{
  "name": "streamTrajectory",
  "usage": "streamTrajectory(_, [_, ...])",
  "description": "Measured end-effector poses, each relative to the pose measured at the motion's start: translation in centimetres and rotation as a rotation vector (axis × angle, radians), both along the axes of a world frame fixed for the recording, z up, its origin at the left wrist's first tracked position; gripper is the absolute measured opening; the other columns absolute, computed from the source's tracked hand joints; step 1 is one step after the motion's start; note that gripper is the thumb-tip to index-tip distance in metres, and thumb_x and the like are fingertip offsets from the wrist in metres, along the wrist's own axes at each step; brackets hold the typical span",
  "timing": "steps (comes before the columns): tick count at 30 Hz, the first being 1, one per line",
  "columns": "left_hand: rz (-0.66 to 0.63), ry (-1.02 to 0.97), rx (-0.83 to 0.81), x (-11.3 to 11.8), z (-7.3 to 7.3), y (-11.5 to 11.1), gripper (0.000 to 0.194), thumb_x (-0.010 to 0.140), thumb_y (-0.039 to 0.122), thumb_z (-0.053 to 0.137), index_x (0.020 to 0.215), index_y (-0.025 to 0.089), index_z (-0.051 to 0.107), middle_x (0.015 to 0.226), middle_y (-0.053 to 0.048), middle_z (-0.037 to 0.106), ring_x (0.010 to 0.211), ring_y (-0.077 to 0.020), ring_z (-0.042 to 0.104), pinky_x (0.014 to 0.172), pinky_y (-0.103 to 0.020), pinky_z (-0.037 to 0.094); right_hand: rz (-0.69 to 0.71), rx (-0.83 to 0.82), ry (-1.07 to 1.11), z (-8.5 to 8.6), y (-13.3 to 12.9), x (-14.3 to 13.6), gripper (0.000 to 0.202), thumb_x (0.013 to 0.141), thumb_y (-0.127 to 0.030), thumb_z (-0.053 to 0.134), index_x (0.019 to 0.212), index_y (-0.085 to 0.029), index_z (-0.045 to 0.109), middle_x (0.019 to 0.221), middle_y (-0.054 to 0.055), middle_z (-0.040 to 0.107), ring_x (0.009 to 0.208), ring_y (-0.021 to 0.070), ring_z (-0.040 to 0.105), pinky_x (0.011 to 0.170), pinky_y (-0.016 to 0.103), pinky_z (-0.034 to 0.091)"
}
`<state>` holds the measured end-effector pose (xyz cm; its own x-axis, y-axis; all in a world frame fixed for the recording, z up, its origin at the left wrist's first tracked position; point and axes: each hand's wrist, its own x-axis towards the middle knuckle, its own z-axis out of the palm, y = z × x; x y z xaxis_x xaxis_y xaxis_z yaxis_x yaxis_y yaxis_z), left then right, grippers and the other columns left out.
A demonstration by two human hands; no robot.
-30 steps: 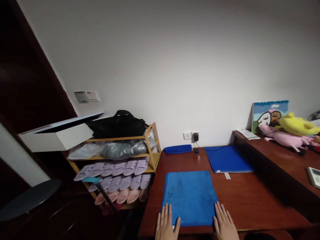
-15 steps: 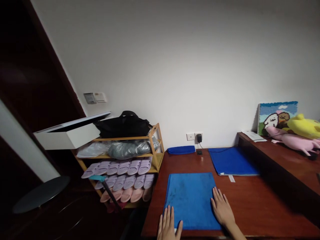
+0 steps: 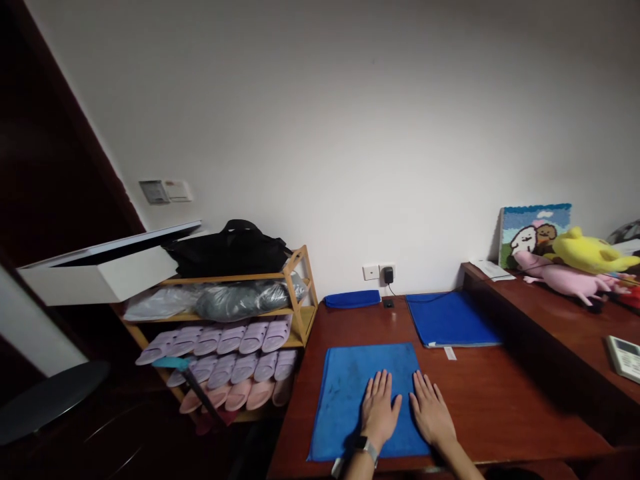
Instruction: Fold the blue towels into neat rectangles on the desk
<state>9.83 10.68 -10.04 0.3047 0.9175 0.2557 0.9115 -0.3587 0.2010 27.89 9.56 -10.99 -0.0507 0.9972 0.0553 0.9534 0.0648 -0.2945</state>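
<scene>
A light blue cloth [image 3: 345, 393] with dark stains lies flat and spread out on the brown wooden table [image 3: 490, 393]. My left hand [image 3: 381, 412] rests flat on the right half of this cloth, fingers stretched forward; a watch [image 3: 367, 448] is on its wrist. Along the cloth's right edge lies my right hand [image 3: 433, 410], palm down and fingers extended, partly on the cloth and partly on the wood. Neither hand holds anything. A small white tag [image 3: 337, 466] pokes out at the cloth's near edge.
Further back lie a darker blue folded cloth [image 3: 453, 319] and a rolled blue cloth [image 3: 352, 299]. A black charger [image 3: 389, 275] sits in the wall socket. Left stands a shoe rack [image 3: 303, 293] with slippers; right, a raised ledge holds plush toys [image 3: 555, 277] and a calculator-like device [image 3: 625, 359].
My left hand has moved right and forward, from the cloth's near left edge onto its right half. My right hand stays at the right edge. The view has turned slightly right.
</scene>
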Motion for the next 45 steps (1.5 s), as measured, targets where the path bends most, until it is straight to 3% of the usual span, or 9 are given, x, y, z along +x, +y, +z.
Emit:
streamTrajectory(8, [0.274, 0.109, -0.101, -11.4, -0.4, -0.6, 0.072, 0.106, 0.058, 0.029, 0.163, 0.016, 0.036, 0.171, -0.010, 0.030, 0.159, -0.0295, 0.029, 0.130, -0.051, 0.027, -0.022, -0.084, -0.016, 0.8, -0.1, -0.2, 0.071, 0.104, -0.046, 0.016, 0.166, -0.012, 0.024, 0.173, 0.002, 0.021, 0.162, 0.0231, 0.017, 0.132, 0.044, 0.014])
streamTrajectory(12, [0.334, 0.110, -0.062, -13.9, -0.5, -1.2, 0.074, 0.105, 0.058, 0.029, 0.163, 0.012, 0.036, 0.171, -0.013, 0.033, 0.159, -0.0302, 0.028, 0.130, -0.049, 0.027, -0.025, -0.081, -0.028, -0.1, 0.1, 0.0, 0.071, 0.104, -0.047, 0.018, 0.166, -0.013, 0.026, 0.173, 0.003, 0.023, 0.161, 0.0232, 0.018, 0.132, 0.044, 0.015])
streamTrajectory(18, [0.337, 0.099, -0.053, -13.4, -0.7, -1.3, 0.074, 0.105, 0.057, 0.030, 0.163, 0.011, 0.037, 0.170, -0.012, 0.032, 0.159, -0.0286, 0.029, 0.130, -0.048, 0.027, -0.056, -0.030, -0.043, 0.8, 2.3, -0.2, 0.070, 0.104, -0.046, 0.018, 0.164, -0.014, 0.035, 0.170, 0.007, 0.035, 0.157, 0.0253, 0.032, 0.130, 0.045, 0.022])
streamTrajectory(23, [0.337, 0.099, -0.054, -13.7, -0.8, -1.4, 0.073, 0.105, 0.057, 0.030, 0.162, 0.012, 0.037, 0.171, -0.011, 0.030, 0.159, -0.0289, 0.029, 0.130, -0.050, 0.028, -0.052, -0.083, -0.071, 2.3, 5.2, -0.8, 0.070, 0.104, -0.043, 0.017, 0.166, -0.011, 0.026, 0.173, 0.005, 0.024, 0.161, 0.0239, 0.019, 0.131, 0.044, 0.016])
streamTrajectory(28, [0.331, 0.125, -0.068, -13.7, -0.7, -1.0, 0.072, 0.105, 0.055, 0.032, 0.161, 0.010, 0.039, 0.170, -0.014, 0.031, 0.158, -0.0296, 0.030, 0.130, -0.050, 0.027, -0.050, -0.107, -0.070, 1.2, 5.9, -0.9, 0.071, 0.104, -0.044, 0.014, 0.166, -0.010, 0.020, 0.174, 0.004, 0.019, 0.162, 0.0227, 0.015, 0.132, 0.043, 0.012])
streamTrajectory(34, [0.099, 0.055, 0.037, -5.7, 1.0, 2.0, 0.065, 0.108, 0.048, 0.025, 0.165, 0.017, 0.032, 0.171, -0.009, 0.033, 0.158, -0.0271, 0.031, 0.129, -0.050, 0.030, -0.038, -0.090, -0.051, 1.3, 5.8, -0.7, 0.071, 0.104, -0.044, 0.015, 0.166, -0.010, 0.020, 0.174, 0.004, 0.020, 0.162, 0.0225, 0.015, 0.132, 0.043, 0.012])
streamTrajectory(39, [-0.030, 0.027, -0.024, 0.0, 0.2, 4.2, 0.066, 0.108, 0.050, 0.024, 0.164, 0.017, 0.033, 0.169, -0.010, 0.038, 0.157, -0.0283, 0.033, 0.127, -0.052, 0.033, -0.032, -0.086, -0.053, 1.6, 5.7, -0.7, 0.070, 0.104, -0.043, 0.016, 0.166, -0.012, 0.023, 0.174, 0.004, 0.021, 0.162, 0.0226, 0.015, 0.131, 0.043, 0.012])
streamTrajectory(42, [0.032, 0.040, -0.051, -1.9, -0.5, 4.5, 0.067, 0.107, 0.051, 0.023, 0.163, 0.017, 0.036, 0.169, -0.010, 0.038, 0.157, -0.0270, 0.034, 0.128, -0.050, 0.031, -0.039, -0.097, -0.055, 1.7, 5.7, -0.7, 0.070, 0.104, -0.043, 0.015, 0.166, -0.012, 0.022, 0.174, 0.004, 0.020, 0.162, 0.0219, 0.015, 0.131, 0.042, 0.012])
streamTrajectory(45, [0.130, 0.078, -0.096, -6.7, -0.3, 4.3, 0.068, 0.107, 0.052, 0.025, 0.164, 0.016, 0.036, 0.171, -0.010, 0.033, 0.158, -0.0266, 0.030, 0.130, -0.049, 0.028, -0.041, -0.108, -0.060, 1.7, 5.7, -0.7, 0.070, 0.104, -0.043, 0.013, 0.167, -0.012, 0.020, 0.174, 0.003, 0.019, 0.162, 0.0216, 0.014, 0.132, 0.042, 0.011])
